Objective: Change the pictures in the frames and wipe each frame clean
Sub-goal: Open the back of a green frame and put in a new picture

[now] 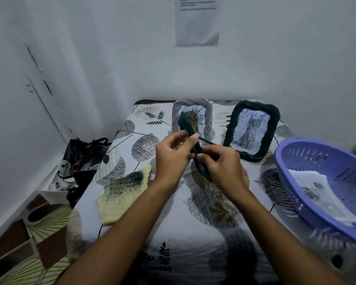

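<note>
Above the table's middle I hold a dark green picture frame (pixel 187 125) edge-on and tilted. My left hand (pixel 174 156) grips its upper part, with the thumb against the edge. My right hand (pixel 222 166) pinches its lower part; a thin brown strip sticks out between the hands. Behind it a grey frame (pixel 208 112) with a line drawing stands upright. To the right a second dark green frame (pixel 274 112) with a pale picture leans upright. A yellow and grey knitted cloth (pixel 121 192) lies flat on the left of the table.
A purple perforated basket (pixel 296 194) holding white printed sheets (pixel 317 190) sits at the right edge. The table wears a leaf-patterned cloth (pixel 183 227) and stands against white walls. A black bag (pixel 84 155) rests on the floor at left, beside patterned tiles.
</note>
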`<state>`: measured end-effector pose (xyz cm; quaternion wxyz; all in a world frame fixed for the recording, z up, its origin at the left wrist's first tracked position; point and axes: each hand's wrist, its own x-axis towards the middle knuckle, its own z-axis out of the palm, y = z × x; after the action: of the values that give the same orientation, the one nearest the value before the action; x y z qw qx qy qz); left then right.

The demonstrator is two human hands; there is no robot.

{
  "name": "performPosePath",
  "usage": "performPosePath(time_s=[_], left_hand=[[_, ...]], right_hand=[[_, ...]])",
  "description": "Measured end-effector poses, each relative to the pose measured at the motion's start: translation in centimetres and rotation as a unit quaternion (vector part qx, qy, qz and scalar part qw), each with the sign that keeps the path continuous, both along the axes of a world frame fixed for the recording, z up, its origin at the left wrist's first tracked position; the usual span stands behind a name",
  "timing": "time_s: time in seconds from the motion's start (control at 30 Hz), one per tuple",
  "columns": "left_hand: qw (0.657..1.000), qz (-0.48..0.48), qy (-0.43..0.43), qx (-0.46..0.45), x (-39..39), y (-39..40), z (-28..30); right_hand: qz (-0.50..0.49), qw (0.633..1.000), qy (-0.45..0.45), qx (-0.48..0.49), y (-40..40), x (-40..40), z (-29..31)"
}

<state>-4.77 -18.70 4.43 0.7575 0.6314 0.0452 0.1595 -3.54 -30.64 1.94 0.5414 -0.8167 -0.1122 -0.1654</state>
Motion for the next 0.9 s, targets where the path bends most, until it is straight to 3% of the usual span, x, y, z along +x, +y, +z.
performPosePath(time_s=[0.3,0.37,0.53,0.63,0.77,0.9], left_hand=[[0.989,0.031,0.098,-0.108,0.4,1.3,0.8],[0.987,0.027,0.115,-0.113,0.6,2.1,0.4],[0.985,0.013,0.151,-0.08,1.1,4.6,-1.5],[0.98,-0.021,0.183,-0.079,0.8,5.5,-2.5],[0.97,-0.049,0.229,-0.065,0.9,5.7,-4.4],[0.964,-0.053,0.259,-0.038,1.8,5.5,-6.1]], right_hand=[[-0.02,0.967,-0.113,-0.226,1.2,-1.4,1.1],[-0.007,0.972,-0.106,-0.209,1.4,-1.8,1.7],[-0.046,0.995,-0.067,-0.05,-0.3,-0.6,2.9],[-0.075,0.997,0.002,-0.033,-2.2,1.4,1.2],[-0.046,0.974,0.22,-0.023,-4.0,3.4,-3.3],[-0.042,0.957,0.288,-0.007,-4.9,3.5,-6.4]])
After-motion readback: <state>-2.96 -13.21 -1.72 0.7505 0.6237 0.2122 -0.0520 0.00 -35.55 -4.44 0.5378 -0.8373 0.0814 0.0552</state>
